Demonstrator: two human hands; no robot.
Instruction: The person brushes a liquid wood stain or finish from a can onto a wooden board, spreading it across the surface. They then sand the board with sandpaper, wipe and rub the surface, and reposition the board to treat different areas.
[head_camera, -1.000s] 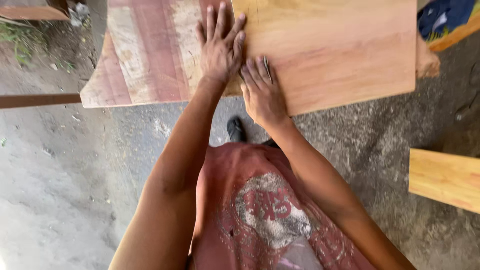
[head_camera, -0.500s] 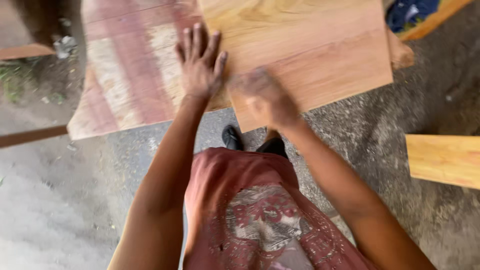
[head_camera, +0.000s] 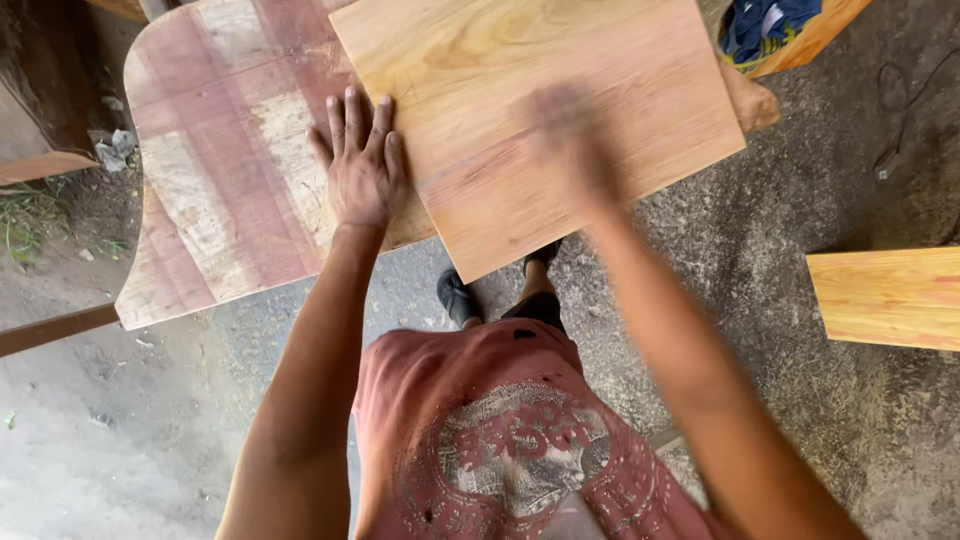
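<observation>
A light, smooth wooden board (head_camera: 660, 110) lies skewed on a worn tabletop (head_camera: 225, 180) with red and pale patches, one corner hanging over the near edge. My left hand (head_camera: 362, 165) rests flat with fingers spread, straddling the board's left edge and the tabletop. My right hand (head_camera: 570, 135) is over the middle of the board, smeared by motion blur, so its fingers and anything under them cannot be made out.
A pale plank (head_camera: 890, 295) sits at the right over the dusty concrete floor. Blue cloth (head_camera: 770, 25) lies on an orange board at top right, with a dark cable (head_camera: 900, 120) nearby. A wooden rail (head_camera: 55, 328) juts in from the left. My dark shoe (head_camera: 458, 298) shows below the table.
My right hand has slid from the board's near edge up toward its middle and is now blurred. The left hand stays flat at the board's left edge. The view has shifted slightly.
</observation>
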